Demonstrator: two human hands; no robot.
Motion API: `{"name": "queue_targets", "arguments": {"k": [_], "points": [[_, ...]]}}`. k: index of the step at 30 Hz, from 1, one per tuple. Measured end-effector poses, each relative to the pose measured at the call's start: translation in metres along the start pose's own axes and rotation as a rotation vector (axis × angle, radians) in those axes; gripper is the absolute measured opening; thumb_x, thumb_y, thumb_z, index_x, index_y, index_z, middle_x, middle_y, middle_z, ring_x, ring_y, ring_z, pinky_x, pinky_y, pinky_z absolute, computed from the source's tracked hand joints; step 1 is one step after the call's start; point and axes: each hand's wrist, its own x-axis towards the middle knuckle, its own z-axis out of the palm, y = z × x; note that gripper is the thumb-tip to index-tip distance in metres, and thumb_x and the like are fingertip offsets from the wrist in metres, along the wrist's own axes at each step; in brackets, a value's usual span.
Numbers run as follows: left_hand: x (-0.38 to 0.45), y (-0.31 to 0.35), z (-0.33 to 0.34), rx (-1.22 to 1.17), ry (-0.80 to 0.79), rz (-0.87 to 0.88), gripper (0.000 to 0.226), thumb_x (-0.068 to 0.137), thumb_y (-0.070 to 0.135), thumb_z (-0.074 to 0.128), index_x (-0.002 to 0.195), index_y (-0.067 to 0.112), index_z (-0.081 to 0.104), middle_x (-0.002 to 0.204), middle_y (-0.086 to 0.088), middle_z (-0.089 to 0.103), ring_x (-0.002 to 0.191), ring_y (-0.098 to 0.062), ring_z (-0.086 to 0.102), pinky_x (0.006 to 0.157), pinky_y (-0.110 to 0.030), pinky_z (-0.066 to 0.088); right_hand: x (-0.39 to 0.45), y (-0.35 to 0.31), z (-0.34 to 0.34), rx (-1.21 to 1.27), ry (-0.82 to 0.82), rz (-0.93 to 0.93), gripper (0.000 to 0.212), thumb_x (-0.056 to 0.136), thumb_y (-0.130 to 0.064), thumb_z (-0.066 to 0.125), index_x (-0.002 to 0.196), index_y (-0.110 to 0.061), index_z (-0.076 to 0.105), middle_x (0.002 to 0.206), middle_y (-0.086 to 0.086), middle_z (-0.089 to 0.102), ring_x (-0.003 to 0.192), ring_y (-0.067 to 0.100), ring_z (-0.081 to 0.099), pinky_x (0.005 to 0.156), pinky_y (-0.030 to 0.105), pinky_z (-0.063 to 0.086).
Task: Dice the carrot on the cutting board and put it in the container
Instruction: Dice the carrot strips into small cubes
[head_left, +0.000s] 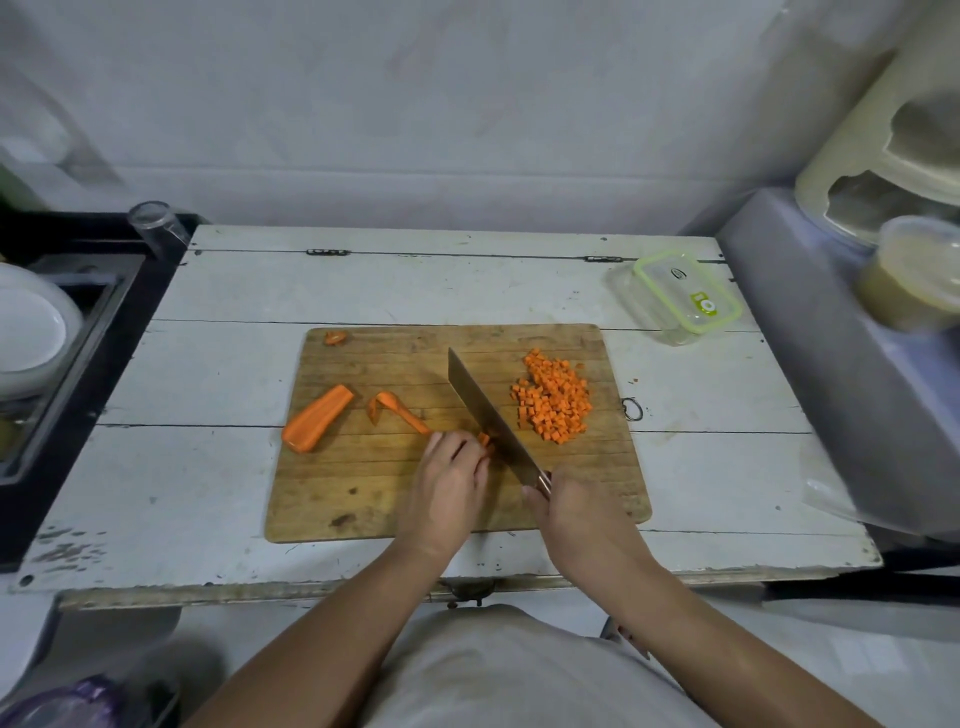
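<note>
While the carrot strips (485, 441) are lying mid-board (363, 493) under the left hand (449, 480), whose curled fingers are pressing them down, the right hand (576, 512) is gripping the knife (491, 415) handle. Those fingertips are sitting close to the blade, risking a nick. The container (675, 299) is waiting far right.

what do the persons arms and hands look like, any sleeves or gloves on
Both forearms are bare up to the frame edge, with no sleeves in view. The left hand and right hand wear no gloves; no rings, watch or bracelets show. A light grey top covers the torso.
</note>
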Motion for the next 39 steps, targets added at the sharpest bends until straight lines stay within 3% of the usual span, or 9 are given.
{"name": "queue_targets", "arguments": {"k": [6,13,22,26,29,33,36,39], "points": [[0.000,0.001,0.001,0.007,0.019,-0.012,0.007,0.091,0.003,0.068,0.095,0.008,0.071,0.097,-0.003,0.064,0.096,-0.020,0.056,0.083,-0.033,0.053,0.007,0.008,-0.011,0.031,-0.071,-0.006,0.032,0.103,-0.050,0.043,0.095,-0.020,0.049,0.082,0.002,0.060,0.076,0.024,0.060,0.062,0.036,0.045],[0.000,0.001,0.001,-0.004,0.014,-0.037,0.006,0.091,0.004,0.071,0.095,0.007,0.074,0.099,-0.003,0.066,0.098,-0.019,0.057,0.085,-0.032,0.053,0.000,0.019,-0.016,0.031,-0.009,-0.017,0.032,0.103,-0.054,0.040,0.094,-0.024,0.046,0.080,-0.003,0.058,0.076,0.022,0.059,0.065,0.039,0.050],[0.000,0.002,0.001,-0.004,-0.010,-0.069,0.008,0.089,0.001,0.068,0.088,0.008,0.071,0.092,-0.002,0.062,0.094,-0.019,0.054,0.079,-0.035,0.053,-0.013,0.012,-0.008,-0.109,-0.015,-0.058,0.030,0.105,-0.047,0.039,0.092,-0.021,0.045,0.071,-0.005,0.052,0.065,0.018,0.053,0.046,0.026,0.028],[0.001,0.002,-0.001,-0.013,-0.007,-0.050,0.010,0.089,-0.002,0.069,0.087,0.008,0.071,0.090,-0.003,0.063,0.090,-0.020,0.054,0.078,-0.036,0.053,0.004,-0.007,-0.001,-0.192,0.026,-0.066,0.033,0.106,-0.047,0.039,0.101,-0.016,0.049,0.091,0.005,0.068,0.082,0.027,0.067,0.058,0.032,0.042],[-0.001,0.002,0.000,-0.014,-0.002,-0.044,0.012,0.089,0.000,0.072,0.098,0.006,0.077,0.098,-0.004,0.067,0.094,-0.021,0.058,0.083,-0.032,0.054,0.011,-0.008,0.000,-0.082,0.038,-0.028,0.030,0.105,-0.048,0.039,0.099,-0.020,0.042,0.083,0.003,0.061,0.076,0.027,0.062,0.058,0.035,0.042],[-0.006,-0.001,-0.002,-0.045,-0.015,-0.041,0.017,0.091,0.002,0.070,0.107,0.003,0.077,0.111,-0.005,0.063,0.102,-0.020,0.059,0.090,-0.028,0.052,0.006,0.012,-0.006,0.071,0.073,0.046,0.035,0.104,-0.050,0.040,0.104,-0.017,0.050,0.083,0.001,0.060,0.082,0.029,0.064,0.069,0.040,0.052],[-0.006,-0.001,-0.005,-0.023,-0.008,-0.014,0.015,0.091,0.001,0.069,0.104,0.004,0.076,0.105,-0.005,0.064,0.098,-0.021,0.060,0.087,-0.033,0.054,-0.006,0.019,-0.009,0.085,0.070,0.002,0.034,0.103,-0.051,0.041,0.099,-0.019,0.051,0.082,-0.001,0.062,0.076,0.024,0.062,0.068,0.041,0.053],[-0.006,0.002,-0.008,-0.013,-0.004,-0.022,0.011,0.092,0.002,0.068,0.100,0.005,0.075,0.101,-0.003,0.064,0.097,-0.020,0.060,0.085,-0.034,0.055,-0.016,0.017,-0.007,0.045,0.058,-0.038,0.034,0.103,-0.051,0.042,0.093,-0.020,0.049,0.077,-0.003,0.057,0.071,0.022,0.055,0.060,0.037,0.042]]}}
